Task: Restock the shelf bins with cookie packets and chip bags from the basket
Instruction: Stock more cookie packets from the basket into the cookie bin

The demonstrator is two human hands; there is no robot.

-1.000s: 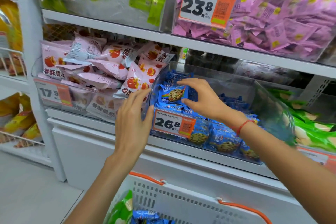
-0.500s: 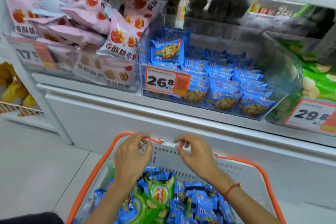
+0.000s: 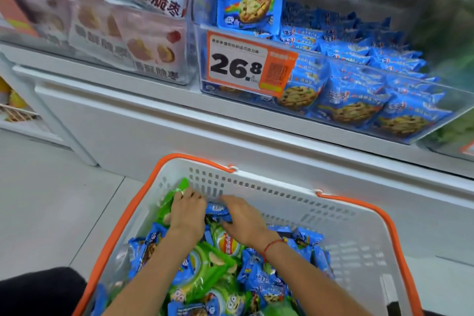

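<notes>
Blue cookie packets and green chip bags fill a white basket on the pale floor. Both hands reach in: left hand clutching a green bag, right hand pinching a blue packet. Above, the clear shelf bin holds more cookies.

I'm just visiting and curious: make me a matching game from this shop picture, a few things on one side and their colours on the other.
Things:
1. cookie packets in the shelf bin
2. basket handle
3. chip bag in the basket
4. wrist string

Colours:
A. green
B. red
C. blue
D. orange

Pairs: 1-C, 2-D, 3-A, 4-B
</notes>
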